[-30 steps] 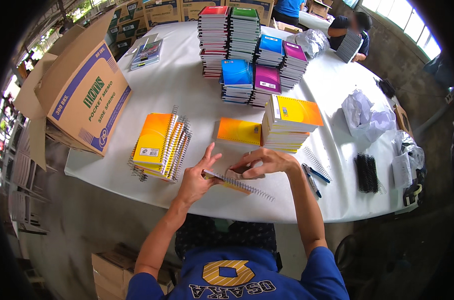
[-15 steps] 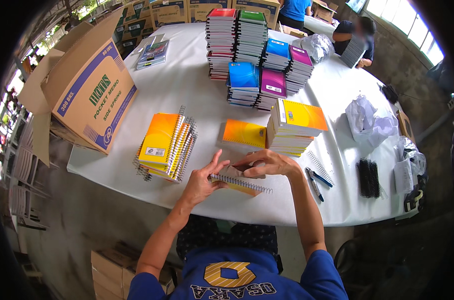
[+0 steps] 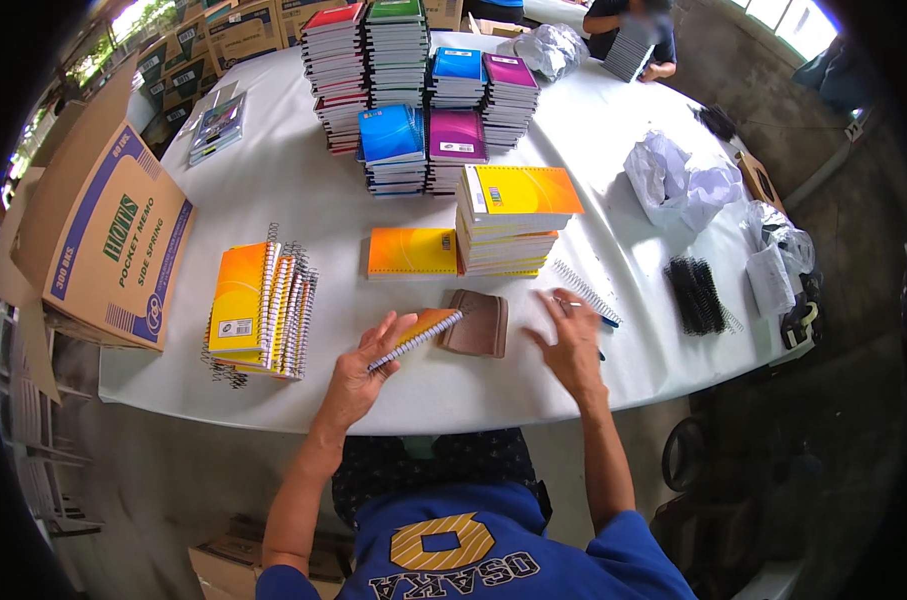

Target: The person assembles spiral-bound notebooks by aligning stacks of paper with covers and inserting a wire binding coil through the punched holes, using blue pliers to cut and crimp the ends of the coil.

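A small orange-and-yellow spiral notebook (image 3: 425, 330) is tilted up above the table, its wire edge toward me. My left hand (image 3: 358, 372) grips its left end. On the white table beside it lies a brown, slightly curved block or pad (image 3: 476, 323), of a kind I cannot make out. My right hand (image 3: 570, 345), fingers spread and a little blurred, hovers with nothing visible in it. It partly covers a blue pen (image 3: 610, 322) and is close to a loose wire spiral (image 3: 583, 284).
Left stand a stack of yellow spiral notebooks (image 3: 238, 300) and an open carton (image 3: 123, 235). Ahead are unbound yellow pads (image 3: 518, 190) and tall coloured notebook stacks (image 3: 393, 60). To the right lie black spirals (image 3: 698, 295) and plastic bags (image 3: 678, 185). Another person (image 3: 628, 40) works at the far side.
The brown piece has left my right hand and lies on the table. That hand has moved right, toward the pens. My left hand has raised and tilted the notebook. The view has shifted.
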`<state>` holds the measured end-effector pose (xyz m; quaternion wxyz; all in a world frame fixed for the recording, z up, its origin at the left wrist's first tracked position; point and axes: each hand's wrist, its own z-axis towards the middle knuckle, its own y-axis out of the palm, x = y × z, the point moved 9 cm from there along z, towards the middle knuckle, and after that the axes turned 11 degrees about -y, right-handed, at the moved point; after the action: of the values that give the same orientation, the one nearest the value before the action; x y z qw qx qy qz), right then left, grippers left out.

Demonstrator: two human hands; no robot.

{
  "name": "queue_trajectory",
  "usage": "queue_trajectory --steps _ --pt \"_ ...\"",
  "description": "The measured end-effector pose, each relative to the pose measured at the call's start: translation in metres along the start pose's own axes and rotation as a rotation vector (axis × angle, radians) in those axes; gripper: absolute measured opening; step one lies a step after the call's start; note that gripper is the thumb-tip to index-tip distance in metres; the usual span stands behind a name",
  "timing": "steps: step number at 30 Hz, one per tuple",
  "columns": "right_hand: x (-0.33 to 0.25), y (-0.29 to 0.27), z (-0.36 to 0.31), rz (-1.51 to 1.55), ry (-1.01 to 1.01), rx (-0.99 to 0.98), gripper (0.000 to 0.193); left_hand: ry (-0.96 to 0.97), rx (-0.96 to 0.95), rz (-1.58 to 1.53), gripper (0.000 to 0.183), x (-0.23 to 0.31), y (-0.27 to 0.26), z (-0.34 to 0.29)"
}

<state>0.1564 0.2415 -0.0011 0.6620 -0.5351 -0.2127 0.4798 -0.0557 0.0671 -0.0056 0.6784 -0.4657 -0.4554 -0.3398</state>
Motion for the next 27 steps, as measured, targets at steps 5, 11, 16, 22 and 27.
queue_trajectory --steps 5,11,16,22,27 --pt "0.056 0.002 -0.051 -0.255 0.185 0.013 0.053 -0.136 0.090 -0.175 0.050 -0.011 0.007 -0.004" --pt "0.053 0.002 -0.043 -0.332 -0.013 0.030 0.046 -0.044 0.145 -0.135 0.057 0.002 0.002 0.001" --pt "0.042 0.007 -0.034 -0.360 -0.077 0.034 0.056 -0.186 0.142 -0.199 0.062 -0.036 -0.011 0.001" --pt "0.041 0.004 -0.052 -0.339 0.012 0.066 0.053 -0.037 0.257 0.007 0.056 -0.018 -0.012 -0.003" --pt "-0.005 -0.019 -0.041 0.107 0.088 0.199 0.045 -0.023 0.266 0.419 0.051 0.011 0.002 -0.004"
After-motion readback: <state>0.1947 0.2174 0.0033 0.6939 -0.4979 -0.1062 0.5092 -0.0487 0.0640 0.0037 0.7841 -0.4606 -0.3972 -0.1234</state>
